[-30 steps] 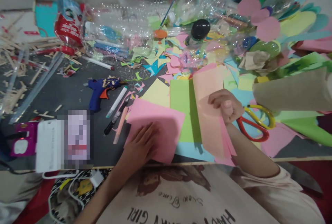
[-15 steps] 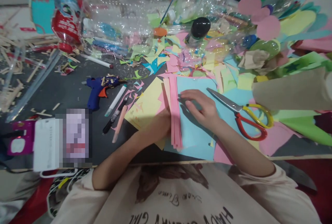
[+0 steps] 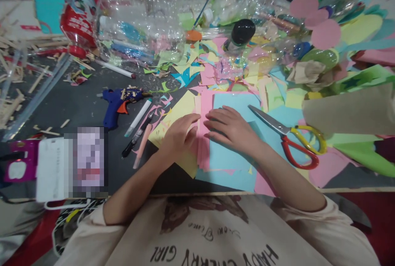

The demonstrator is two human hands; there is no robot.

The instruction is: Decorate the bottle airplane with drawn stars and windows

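Observation:
A narrow pleated strip of pink paper [image 3: 203,151] runs front to back between my hands. It lies over the left edge of a light-blue paper sheet [image 3: 236,100]. My right hand [image 3: 230,129] lies over the blue sheet, its fingers spread and their tips on the right side of the pink strip. On the other side, my left hand [image 3: 181,132] is above yellow paper [image 3: 187,166], with the thumb apart from the fingers and the fingertips at the strip's left edge. Scissors [image 3: 284,128] with red and yellow handles lie to the right of my right hand.
A blue glue gun [image 3: 113,107], a marker [image 3: 138,117] and a black pen [image 3: 135,138] lie left of the paper. Clear plastic bottles [image 3: 160,31] and paper scraps [image 3: 212,70] crowd the back. A beige roll [image 3: 342,112] is at right.
My left hand has come out from beside the pink strip and moved left and away from me. My right hand has shifted onto the strip's edge, its fingers now spread. The pleats look closer together.

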